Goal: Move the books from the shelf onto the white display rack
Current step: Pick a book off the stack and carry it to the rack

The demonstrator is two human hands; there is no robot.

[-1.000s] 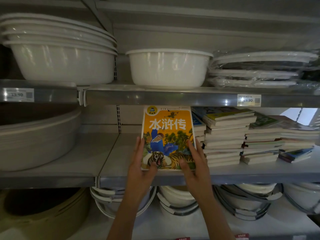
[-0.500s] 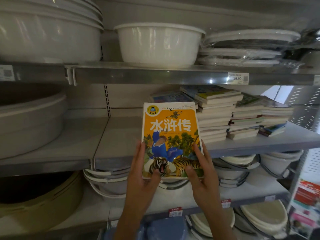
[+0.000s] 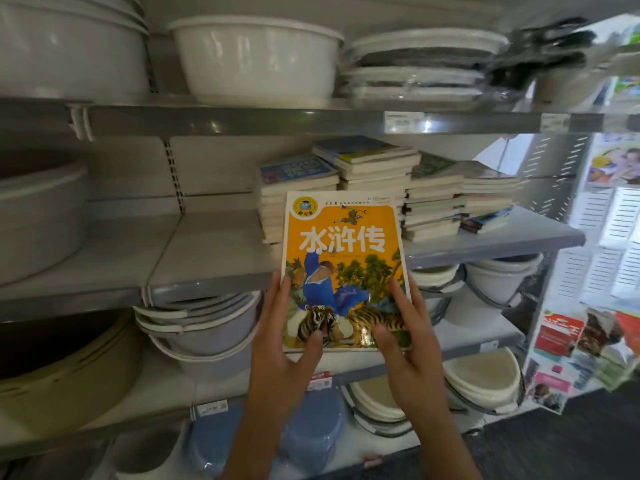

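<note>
An orange book (image 3: 343, 258) with a tiger and a blue-robed figure on its cover stands upright in front of the shelf, clear of it. My left hand (image 3: 280, 355) grips its lower left edge, thumb on the cover. My right hand (image 3: 412, 351) grips the lower right edge the same way. Several stacks of books (image 3: 391, 188) lie on the grey middle shelf (image 3: 207, 251) behind the held book. The white display rack (image 3: 613, 244) with slotted panels stands at the far right, with colourful books in its lower pockets.
White basins (image 3: 252, 57) and wrapped plates (image 3: 415, 67) fill the top shelf. Large tubs (image 3: 38, 209) sit at the left. Stacked buckets and basins (image 3: 201, 323) crowd the lower shelves. Dark floor shows at the bottom right.
Both hands have drawn the orange book off the shelf toward me and lower. The view has swung right, bringing the white rack into sight.
</note>
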